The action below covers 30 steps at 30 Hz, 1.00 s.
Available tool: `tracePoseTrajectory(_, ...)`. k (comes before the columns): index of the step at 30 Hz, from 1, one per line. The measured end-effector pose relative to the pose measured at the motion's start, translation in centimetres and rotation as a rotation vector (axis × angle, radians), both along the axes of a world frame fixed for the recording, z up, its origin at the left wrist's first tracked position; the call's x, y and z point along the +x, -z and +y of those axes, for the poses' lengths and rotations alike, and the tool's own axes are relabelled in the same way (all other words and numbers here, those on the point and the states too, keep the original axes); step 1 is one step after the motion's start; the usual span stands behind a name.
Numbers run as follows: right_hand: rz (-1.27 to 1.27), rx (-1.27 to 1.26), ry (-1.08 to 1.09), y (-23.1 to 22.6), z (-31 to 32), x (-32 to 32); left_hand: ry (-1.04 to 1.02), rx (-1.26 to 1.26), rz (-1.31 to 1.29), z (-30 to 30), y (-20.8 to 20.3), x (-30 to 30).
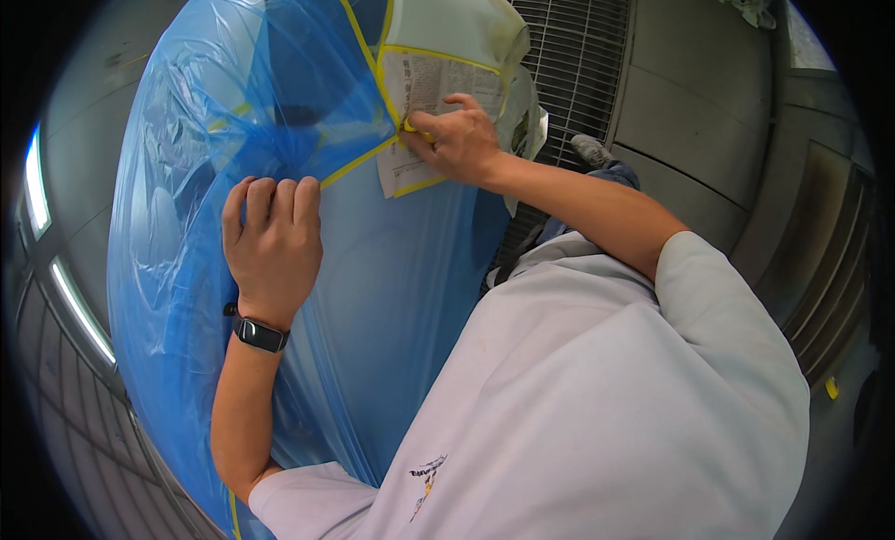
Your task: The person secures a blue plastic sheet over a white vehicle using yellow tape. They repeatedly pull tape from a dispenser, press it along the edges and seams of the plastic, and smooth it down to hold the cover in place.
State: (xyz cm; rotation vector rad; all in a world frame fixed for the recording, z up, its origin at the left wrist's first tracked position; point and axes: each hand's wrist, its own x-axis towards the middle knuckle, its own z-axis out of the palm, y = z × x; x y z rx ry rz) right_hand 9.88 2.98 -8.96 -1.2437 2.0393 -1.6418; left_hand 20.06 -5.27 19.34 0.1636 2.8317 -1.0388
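At the frame's upper middle, the tape (pixel 359 161) slants down-left from the right hand (pixel 459 141), the nearer one, which pinches yellow tape over the paper (pixel 419 83). The left hand (pixel 277 260) (curled on the film (pixel 177 251); whether gripping, I cannot tell) sits just beside the tape's lower end.

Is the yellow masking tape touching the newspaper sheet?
Touching: the head view shows yellow masking tape overlapping the newspaper sheet along its upper edge.
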Motion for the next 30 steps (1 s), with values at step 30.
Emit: tracePoseTrajectory(30,-0.900,0.448,0.085,5.1,4.3,-3.0,-0.104,-0.295,-0.713,1.8,9.1,-1.2)
